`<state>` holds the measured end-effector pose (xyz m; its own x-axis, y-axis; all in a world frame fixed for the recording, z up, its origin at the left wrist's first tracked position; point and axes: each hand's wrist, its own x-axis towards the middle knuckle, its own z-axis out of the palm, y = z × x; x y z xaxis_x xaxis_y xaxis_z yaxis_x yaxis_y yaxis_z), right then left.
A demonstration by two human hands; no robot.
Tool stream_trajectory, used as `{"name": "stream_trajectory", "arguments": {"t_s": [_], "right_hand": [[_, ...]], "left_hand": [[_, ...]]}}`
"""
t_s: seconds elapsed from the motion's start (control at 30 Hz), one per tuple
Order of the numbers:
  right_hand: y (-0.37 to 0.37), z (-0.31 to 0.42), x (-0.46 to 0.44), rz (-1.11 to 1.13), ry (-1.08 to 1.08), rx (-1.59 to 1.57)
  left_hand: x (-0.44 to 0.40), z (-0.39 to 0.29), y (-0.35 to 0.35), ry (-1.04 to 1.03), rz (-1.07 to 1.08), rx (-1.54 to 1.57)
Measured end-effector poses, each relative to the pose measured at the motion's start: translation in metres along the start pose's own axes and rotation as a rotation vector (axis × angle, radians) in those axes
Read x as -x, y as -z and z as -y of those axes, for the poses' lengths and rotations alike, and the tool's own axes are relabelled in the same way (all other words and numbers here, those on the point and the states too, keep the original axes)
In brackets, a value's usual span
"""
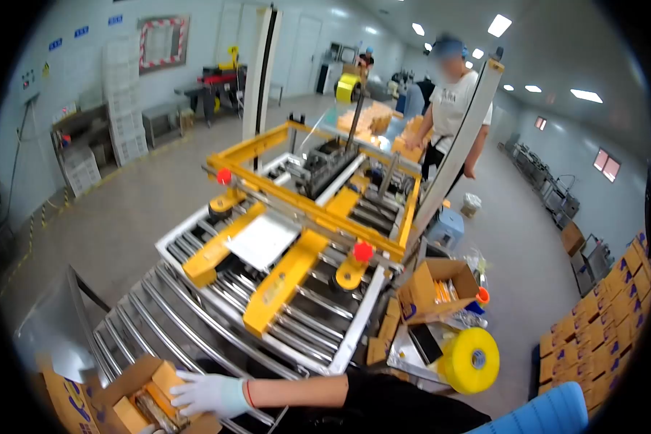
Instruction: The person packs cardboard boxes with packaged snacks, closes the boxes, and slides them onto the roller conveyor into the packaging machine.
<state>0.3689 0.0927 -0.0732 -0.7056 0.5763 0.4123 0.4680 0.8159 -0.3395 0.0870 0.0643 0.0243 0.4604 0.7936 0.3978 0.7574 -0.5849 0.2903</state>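
Head view: the right hand (211,395), in a white glove, lies over the near edge of an open carton (123,382), its fingers stretched out and spread apart. Those fingers touch the carton or the goods at its opening, and no grip closed around any single thing shows. Below and to the left of this hand, only a scrap of white glove, apparently the left hand (149,429), shows at the bottom edge; how far open it is, and whether it has hold of anything, I cannot tell.

Directly under and left of the right hand's fingertips, the carton contains orange-brown packets (150,406), some with a shiny wrapping. One flap, printed in purple, is folded outward on the side away from the hand. Just beyond the hand run the metal rollers (195,318), and farther left of it is a shiny metal sheet (50,333).

Well beyond the hand stands a machine with a yellow frame (304,206), two red knobs (363,252) and a white plate (264,240). Well to the right of the hand are a large roll of yellow tape (457,354) and, behind that, another open box (417,293) holding orange packets. Farthest right, brown cartons (600,325) are stacked. Past the machine, a person (457,108) in a pale shirt stands beside a table (394,137) bearing cardboard.
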Motion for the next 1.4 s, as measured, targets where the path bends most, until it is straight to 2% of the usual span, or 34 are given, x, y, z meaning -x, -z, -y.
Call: {"name": "stream_trajectory", "arguments": {"t_s": [0.07, 0.1, 0.13, 0.17, 0.2, 0.23, 0.27, 0.3, 0.33, 0.4, 0.43, 0.47, 0.5, 0.53, 0.57, 0.6, 0.63, 0.67, 0.7, 0.77, 0.8, 0.83, 0.87, 0.9, 0.93, 0.97, 1.03, 1.1, 1.17, 1.23, 1.3, 1.33, 1.37, 1.4], "right_hand": [[0.018, -0.005, 0.0, 0.026, -0.024, -0.2], [0.027, -0.004, -0.002, 0.008, -0.106, -0.346], [0.036, -0.003, -0.003, -0.022, -0.186, -0.493], [0.029, -0.012, -0.009, 0.059, -0.261, -0.529], [0.04, -0.013, -0.022, 0.15, -0.372, -0.499], [0.051, -0.015, -0.037, 0.243, -0.476, -0.454], [0.037, -0.018, -0.046, 0.026, -0.334, -0.175], [0.041, -0.015, -0.055, -0.19, -0.187, 0.108], [0.047, -0.016, -0.061, -0.076, -0.194, 0.212], [0.048, -0.012, -0.07, -0.061, -0.267, 0.237], [0.033, -0.006, -0.071, -0.01, -0.315, 0.237], [-0.001, 0.005, -0.061, -0.035, -0.281, 0.273], [0.0, 0.017, -0.047, 0.017, -0.246, 0.231], [0.002, 0.028, -0.032, 0.069, -0.213, 0.188], [0.011, 0.022, -0.024, 0.079, -0.203, 0.179], [0.018, 0.014, -0.017, 0.112, -0.188, 0.282], [0.024, 0.009, -0.014, 0.141, -0.169, 0.377], [0.066, 0.008, -0.028, 0.389, -0.352, 0.432], [0.065, -0.013, -0.014, -0.091, -0.57, -0.158], [0.065, -0.055, -0.002, -0.052, -0.58, 0.035], [0.087, -0.046, -0.009, -0.107, -0.565, 0.199], [0.049, -0.072, 0.0, -0.218, -0.487, 0.4], [0.055, -0.094, 0.005, -0.073, -0.461, 0.451], [0.077, -0.081, 0.003, -0.021, -0.486, 0.468], [0.087, -0.08, 0.003, -0.014, -0.6, 0.459], [0.082, -0.093, 0.018, -0.053, -0.524, 0.605], [0.084, -0.105, 0.029, -0.065, -0.525, 0.646], [0.083, -0.112, 0.037, -0.031, -0.626, 0.729], [0.082, -0.106, 0.039, -0.07, -0.556, 0.823], [0.082, -0.084, 0.029, 0.025, -0.633, 0.325], [0.063, 0.001, 0.001, -0.05, -0.518, -0.502], [0.052, 0.031, -0.008, 0.021, -0.343, -0.501], [0.044, 0.053, -0.013, 0.09, -0.174, -0.495], [0.041, 0.067, -0.025, 0.034, -0.128, -0.503]], "left_hand": [[-0.003, 0.029, -0.027, -0.285, -0.042, -0.018], [-0.005, -0.002, -0.013, 0.277, 0.187, 0.102], [-0.014, 0.004, -0.012, 0.379, 0.236, 0.011], [-0.024, 0.018, -0.015, 0.485, 0.282, -0.082], [-0.035, 0.032, -0.025, 0.082, 0.199, -0.393], [-0.043, 0.052, -0.041, -0.202, 0.045, -0.44], [-0.048, 0.067, -0.051, -0.201, 0.039, -0.44], [-0.052, 0.081, -0.061, -0.018, 0.181, -0.409], [-0.051, 0.095, -0.07, 0.163, 0.326, -0.375], [-0.048, 0.051, -0.064, 0.428, 0.023, -0.276], [-0.035, -0.002, -0.052, 0.509, -0.42, -0.201], [0.008, 0.051, -0.077, 0.49, -0.525, -0.195], [0.023, 0.08, -0.084, 0.494, -0.526, -0.194], [0.044, 0.108, -0.09, 0.605, -0.345, 0.31], [0.042, 0.114, -0.092, 0.732, -0.263, 0.572], [0.021, 0.104, -0.099, 0.773, -0.262, 0.718], [-0.004, 0.092, -0.109, 0.77, -0.265, 0.826], [-0.032, 0.071, -0.121, 0.746, -0.259, 0.925], [-0.062, 0.039, -0.133, 0.698, -0.24, 1.01], [-0.104, -0.02, -0.161, 0.477, -0.11, 0.961], [-0.11, -0.033, -0.179, 0.245, -0.004, 0.785], [-0.103, -0.043, -0.189, 0.06, 0.104, 0.7], [-0.102, -0.053, -0.189, -0.035, 0.23, 0.794], [-0.085, -0.08, -0.173, 0.258, 0.136, 1.009], [-0.062, -0.082, -0.147, 0.276, 0.069, 0.826], [-0.048, -0.082, -0.12, 0.253, 0.032, 0.667], [-0.01, -0.064, -0.045, 0.272, -0.263, 0.041], [0.046, -0.036, 0.006, 0.596, -0.42, -0.438], [0.098, -0.009, 0.032, 1.182, -0.093, -0.419], [0.092, -0.016, 0.033, 1.064, 0.039, -0.275], [0.072, -0.019, 0.019, 0.819, -0.018, -0.185], [0.059, -0.024, 0.02, 0.714, -0.099, -0.062], [0.046, -0.027, 0.032, 0.821, -0.192, 0.598], [0.039, -0.023, 0.041, 0.733, -0.347, 0.521]]}}
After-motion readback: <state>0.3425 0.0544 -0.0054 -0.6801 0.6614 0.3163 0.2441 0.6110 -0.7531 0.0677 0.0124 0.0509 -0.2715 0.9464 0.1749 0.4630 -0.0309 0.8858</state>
